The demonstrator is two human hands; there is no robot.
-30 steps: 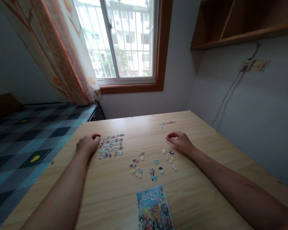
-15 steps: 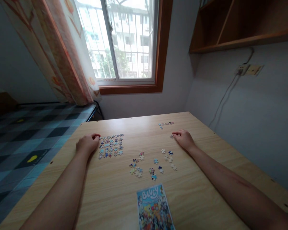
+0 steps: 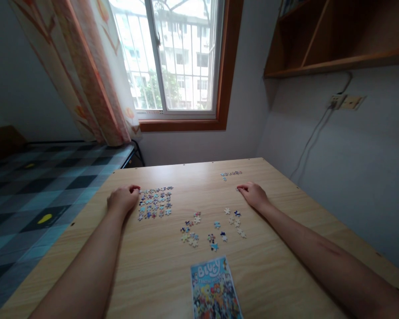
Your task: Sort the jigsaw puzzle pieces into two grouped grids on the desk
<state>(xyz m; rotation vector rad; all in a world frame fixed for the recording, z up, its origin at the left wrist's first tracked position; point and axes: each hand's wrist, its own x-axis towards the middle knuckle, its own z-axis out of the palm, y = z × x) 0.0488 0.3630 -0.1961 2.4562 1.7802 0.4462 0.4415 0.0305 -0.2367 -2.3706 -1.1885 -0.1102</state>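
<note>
My left hand (image 3: 122, 199) rests on the wooden table (image 3: 159, 266), fingers curled, touching the left edge of a grid of laid-out jigsaw pieces (image 3: 154, 203). My right hand (image 3: 254, 195) lies on the table further right, fingertips pinched on a small jigsaw piece (image 3: 238, 189). Just beyond it lies a short row of joined pieces (image 3: 231, 174). Loose pieces (image 3: 213, 227) are scattered between my arms. A colourful picture card (image 3: 214, 289) lies at the near edge.
A window (image 3: 176, 57) with an orange curtain (image 3: 86, 75) faces me. A bed with a checked blue cover (image 3: 36, 186) stands left of the table. On the right wall hang a wooden shelf (image 3: 335, 40) and a socket with a cable (image 3: 344, 103).
My right hand slid away from me and to the right with a small piece, toward the short row. The left hand stayed put. The camera tilted slightly.
</note>
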